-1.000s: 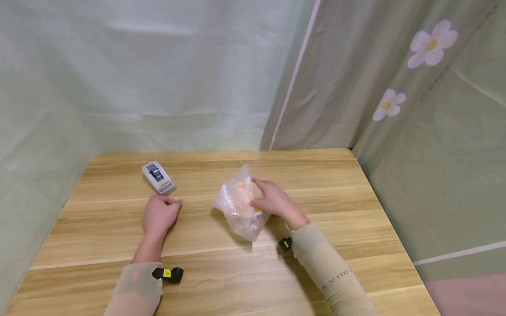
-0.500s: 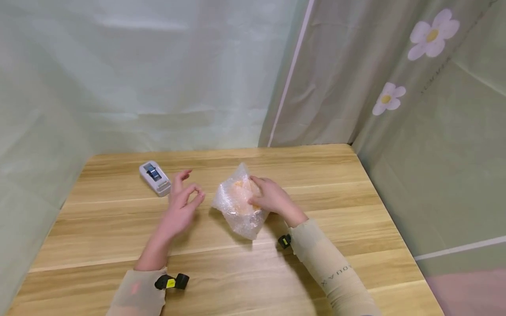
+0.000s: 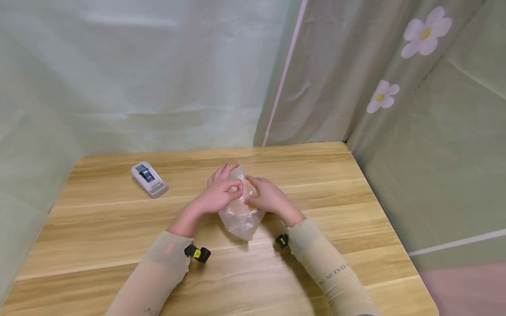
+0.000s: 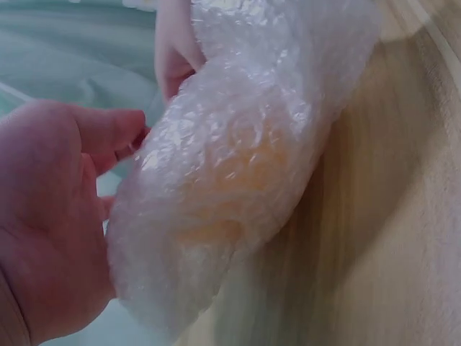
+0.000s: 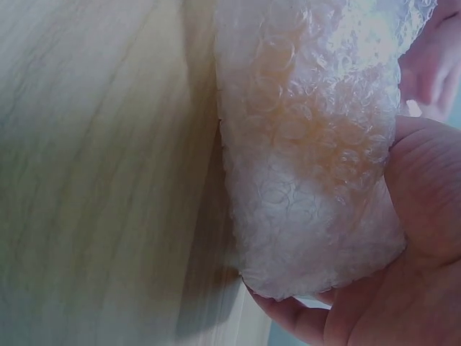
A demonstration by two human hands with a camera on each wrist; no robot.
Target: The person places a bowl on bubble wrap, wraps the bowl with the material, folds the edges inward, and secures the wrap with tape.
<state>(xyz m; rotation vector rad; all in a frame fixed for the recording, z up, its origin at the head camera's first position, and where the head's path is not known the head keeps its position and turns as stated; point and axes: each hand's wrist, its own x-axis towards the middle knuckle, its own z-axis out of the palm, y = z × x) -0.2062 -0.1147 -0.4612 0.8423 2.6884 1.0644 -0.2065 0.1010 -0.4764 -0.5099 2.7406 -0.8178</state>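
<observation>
A bundle of clear bubble wrap (image 3: 242, 224) stands on the table, with something orange showing through it; the wrapped thing's kind is hidden. My right hand (image 3: 272, 197) grips the bundle from the right, thumb on the near side and fingers round its far side. From the left, my left hand (image 3: 219, 193) reaches over the bundle. Its thumb and index finger pinch together at the wrap's upper fold, on what looks like a small piece of clear tape that barely shows. Its other fingers extend past the bundle's far side. In the left wrist view the bubble wrap (image 4: 223, 166) fills the middle.
A grey-white tape dispenser (image 3: 149, 179) with a blue middle lies at the back left of the wooden table (image 3: 99, 245). Behind the table's far edge hangs a pale curtain (image 3: 178, 79), and a flowered curtain (image 3: 316, 96) closes the right side.
My left hand has come away from beside the tape dispenser, moving right with thumb and index finger pinched, and is now at the bubble wrap. The right hand keeps its grip on the bundle.
</observation>
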